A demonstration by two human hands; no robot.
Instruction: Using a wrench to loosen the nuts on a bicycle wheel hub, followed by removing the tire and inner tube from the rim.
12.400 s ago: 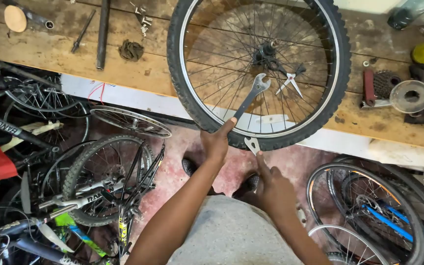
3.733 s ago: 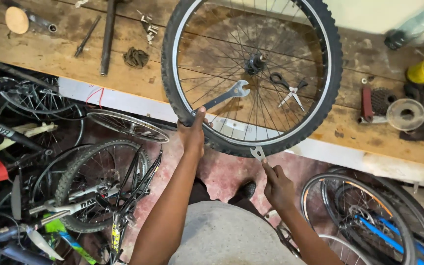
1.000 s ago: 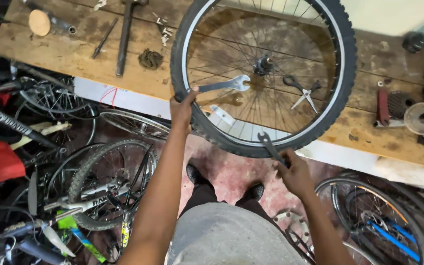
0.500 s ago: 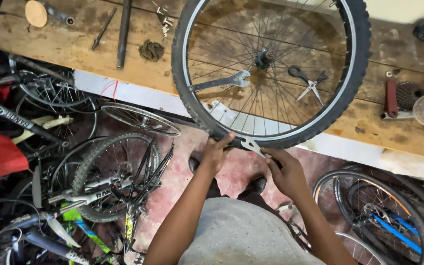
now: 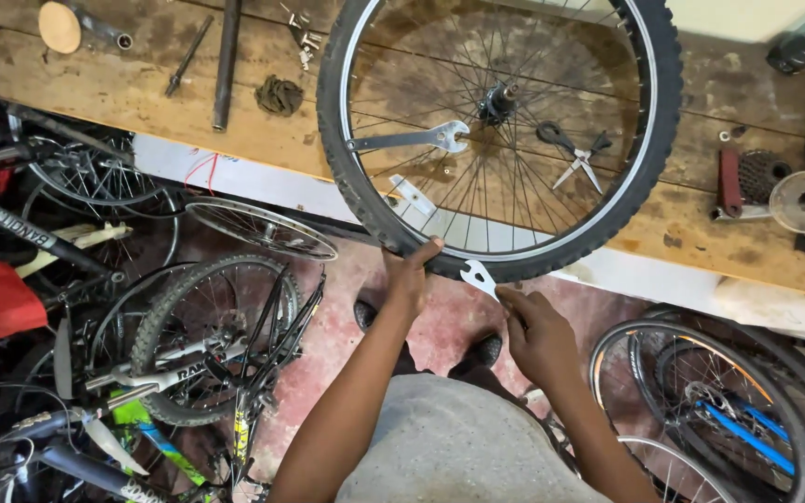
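Both hands have come together at the near edge of the bicycle wheel [image 5: 500,130] since a second ago, the long wrench [image 5: 412,140] now left lying on the spokes beside the hub: left hand [image 5: 409,276] pinches the knobbly black tyre, right hand [image 5: 538,333] is clamped on a small flat metal tool [image 5: 477,277] touching the rim. Tyre looks fully seated, so the prying has barely begun. Beyond the grip, scissors [image 5: 572,154] lie on the scuffed wooden desk [image 5: 123,88].
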